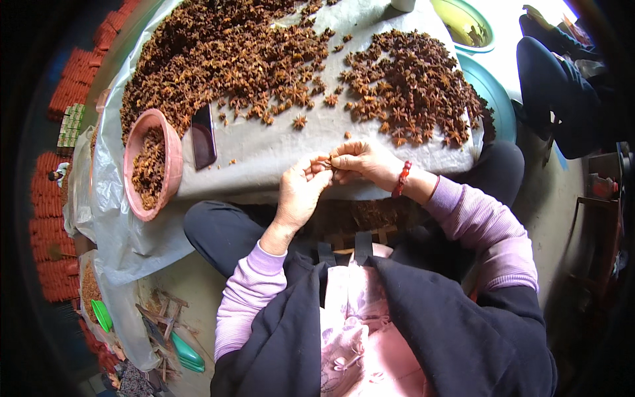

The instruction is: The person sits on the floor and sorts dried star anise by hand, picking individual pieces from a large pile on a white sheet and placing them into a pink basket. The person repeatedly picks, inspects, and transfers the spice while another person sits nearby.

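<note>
My left hand [299, 188] and my right hand [369, 163] meet over the near edge of a plastic-covered table [264, 155]. Their fingertips pinch a small brown star anise [329, 163] between them, mostly covered by the fingers. A red bead bracelet [401, 178] circles my right wrist. Beyond my hands lie two heaps of dried star anise, a large heap [218, 53] at the far left and a smaller heap [410, 86] at the right. One loose star anise [299, 122] sits between the heaps and my hands.
A pink plastic basin [177, 149] holding star anise leans at the table's left edge, beside a dark phone [204, 137]. Teal tubs [493, 86] stand past the right edge. Another person's dark-clad leg [546, 86] shows at the far right. Red stacked bundles [49, 225] line the left.
</note>
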Action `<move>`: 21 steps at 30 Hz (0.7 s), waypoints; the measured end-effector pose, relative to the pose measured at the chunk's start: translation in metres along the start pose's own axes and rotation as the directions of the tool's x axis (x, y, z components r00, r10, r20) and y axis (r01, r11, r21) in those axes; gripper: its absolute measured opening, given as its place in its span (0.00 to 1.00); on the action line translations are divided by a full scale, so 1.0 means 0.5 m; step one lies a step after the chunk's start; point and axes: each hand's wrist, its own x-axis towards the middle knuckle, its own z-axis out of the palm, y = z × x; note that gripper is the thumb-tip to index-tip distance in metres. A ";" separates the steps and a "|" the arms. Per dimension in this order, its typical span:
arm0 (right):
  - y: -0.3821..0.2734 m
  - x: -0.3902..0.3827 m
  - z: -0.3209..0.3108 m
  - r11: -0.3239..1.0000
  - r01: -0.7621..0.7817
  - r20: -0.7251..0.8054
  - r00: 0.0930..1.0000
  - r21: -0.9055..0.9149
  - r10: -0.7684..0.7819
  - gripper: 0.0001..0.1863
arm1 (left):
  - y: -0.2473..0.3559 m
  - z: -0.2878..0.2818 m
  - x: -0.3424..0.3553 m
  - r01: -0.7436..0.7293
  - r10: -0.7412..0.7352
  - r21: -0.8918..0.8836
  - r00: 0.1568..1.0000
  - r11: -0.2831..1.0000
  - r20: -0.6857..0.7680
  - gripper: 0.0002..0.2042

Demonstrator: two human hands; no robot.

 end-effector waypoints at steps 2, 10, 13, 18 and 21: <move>-0.014 0.007 -0.006 0.981 0.056 -0.081 0.994 -0.183 -0.072 0.12 | -0.005 0.005 0.016 -0.015 0.015 0.012 1.000 1.000 -0.016 0.12; -0.045 0.070 -0.052 0.346 0.227 -0.004 0.831 -0.910 -0.556 0.10 | 0.042 -0.075 0.252 -0.291 0.556 0.827 0.831 0.481 -0.031 0.08; -0.064 0.068 -0.060 0.379 0.277 0.017 0.825 -0.883 -0.565 0.15 | 0.064 -0.061 0.322 -0.372 0.540 0.899 0.818 0.232 0.199 0.07; -0.118 0.070 -0.096 0.405 0.320 -0.089 0.682 -0.857 -0.726 0.10 | 0.040 -0.056 0.371 -0.337 0.416 0.941 0.854 -0.014 0.313 0.05; -0.137 0.066 -0.114 0.405 0.279 -0.132 0.661 -0.871 -0.738 0.06 | 0.036 -0.058 0.345 -0.396 0.413 0.913 0.852 0.103 0.323 0.04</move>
